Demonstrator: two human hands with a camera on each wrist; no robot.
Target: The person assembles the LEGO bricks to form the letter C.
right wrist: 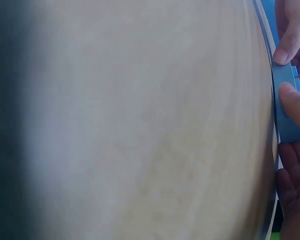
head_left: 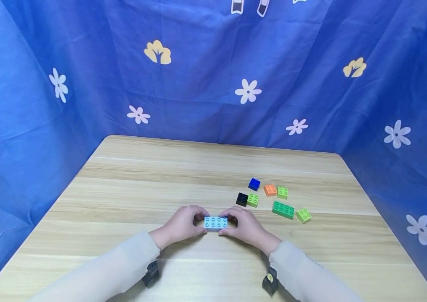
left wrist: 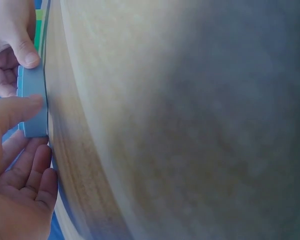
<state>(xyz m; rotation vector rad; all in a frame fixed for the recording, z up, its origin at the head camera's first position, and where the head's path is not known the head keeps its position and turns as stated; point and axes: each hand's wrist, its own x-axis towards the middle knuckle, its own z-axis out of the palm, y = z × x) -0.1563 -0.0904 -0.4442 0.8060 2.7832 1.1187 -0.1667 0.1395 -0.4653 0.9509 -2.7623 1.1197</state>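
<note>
A light blue brick (head_left: 215, 223) with two rows of studs lies level at the table's near middle, its long side facing the person. The left hand (head_left: 183, 224) pinches its left end between thumb and fingers, and the right hand (head_left: 246, 226) pinches its right end the same way. In the left wrist view the left thumb rests on the long side of the blue brick (left wrist: 35, 117), with the other hand at the far end. The right wrist view shows the right thumb against the same side of the brick (right wrist: 285, 112).
Right of the hands lie a black brick (head_left: 242, 199), a dark blue brick (head_left: 254, 184), an orange brick (head_left: 270, 190), a long green brick (head_left: 283, 209) and several lime bricks (head_left: 304, 215). A blue patterned cloth (head_left: 213, 84) hangs behind and beside the wooden table (head_left: 153, 167).
</note>
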